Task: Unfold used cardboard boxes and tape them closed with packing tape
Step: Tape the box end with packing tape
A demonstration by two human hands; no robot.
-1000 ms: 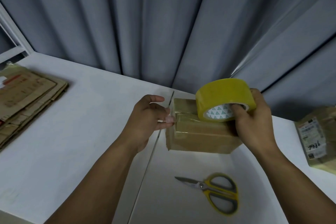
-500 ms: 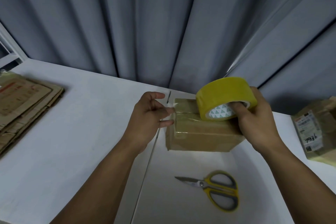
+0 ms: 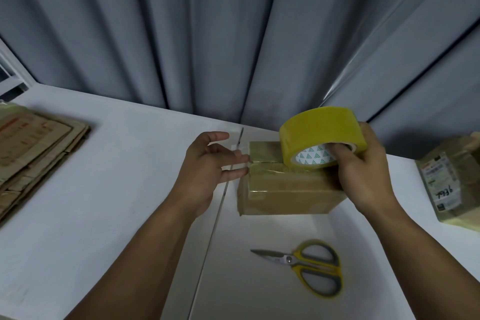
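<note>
Looking down from a head camera, a person is taping a small brown cardboard box (image 3: pixel 285 195) that is sitting on a white surface (image 3: pixel 117 202), just toward 3 o'clock of the picture's centre. The right grip (image 3: pixel 363 171), at 3 o'clock of the box, is wrapping around a yellow tape roll (image 3: pixel 319 130), with one digit hooking into the core. It is resting the roll's lower edge on the box's top seam. A glossy strip of tape is lying along that seam from the roll toward 9 o'clock.

The left grip (image 3: pixel 210 163), at 9 o'clock of the box, is holding nothing. Its fingers are lying straight and spread, and the fingertips (image 3: pixel 241 171) are touching the box's end, where the strip seems to be starting.

Yellow-handled scissors (image 3: pixel 309 265) are lying closed at 5 o'clock, apart from the box. A stack of flattened cardboard (image 3: pixel 33 148) is lying at 9 o'clock, a labelled parcel (image 3: pixel 446 179) is sitting at 3 o'clock, and a grey curtain (image 3: pixel 207 34) is hanging at 12 o'clock.

As for risks, if the left fingertips are pressing too lightly, pulling the roll toward 3 o'clock is likely to be peeling the tape's start off or dragging the light box along. A tilting roll could be steering the strip off the seam or wrinkling it. Cutting is going to need a free grip for the scissors, so slack tape could be folding onto itself.
</note>
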